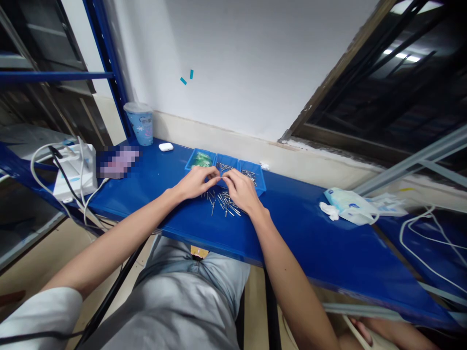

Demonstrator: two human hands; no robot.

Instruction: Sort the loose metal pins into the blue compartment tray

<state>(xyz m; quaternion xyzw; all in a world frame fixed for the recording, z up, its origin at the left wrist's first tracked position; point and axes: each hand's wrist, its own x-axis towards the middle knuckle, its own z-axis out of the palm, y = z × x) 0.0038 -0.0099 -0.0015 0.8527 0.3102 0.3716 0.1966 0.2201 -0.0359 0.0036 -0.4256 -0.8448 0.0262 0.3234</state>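
Observation:
My left hand (199, 182) and my right hand (241, 187) meet at their fingertips, both pinched closed. Whatever is between the fingers is too small to make out. Just below them, a loose pile of slim metal pins (228, 206), which look like pop rivets, lies on the blue table (299, 228). Behind my hands stands a blue tray (260, 182) with three compartments. Its left one holds green-tinted small pieces (202, 159); metal pins lie in the middle and right ones. My hands partly cover the tray's front.
At the back left stand a lidded blue cup (142, 126) and a white case (166, 147). A white power strip (75, 167) with cables and a blurred-out purple item (120, 163) are further left. A tissue pack (348, 206) lies right. Another person's hand (361, 330) shows lower right.

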